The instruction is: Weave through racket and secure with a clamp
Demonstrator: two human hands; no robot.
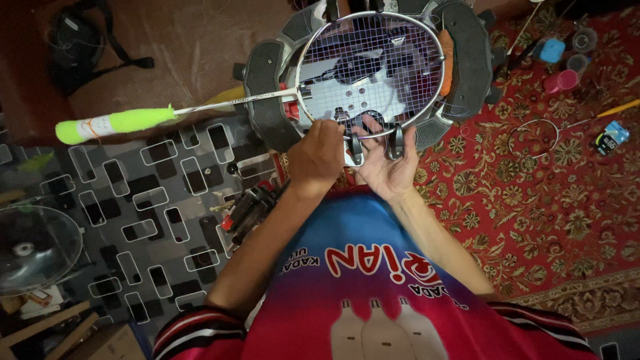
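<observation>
Far to the left a clear dome-shaped cover (30,247) lies on the grey patterned mat (133,200); whether anything sits under it cannot be told. Above it the badminton racket (370,67) reaches out its green-wrapped handle (113,123), while its strung head is clamped flat in the stringing machine (267,93). The frame looks light and stiff but likely fragile under string tension, so the wrapped grip or the thin shaft (233,102) seems the safest place to take it, not the strings. The left hand (317,157) is curled closed at the near edge of the frame, though what its fingers pinch is hidden. The right hand (387,167) lies half open, fingers spread up against the two black side clamps (377,143). On the red carpet (533,200) to the right stand small pots (563,67), blue, pink and dark, lids on, contents unseen.
</observation>
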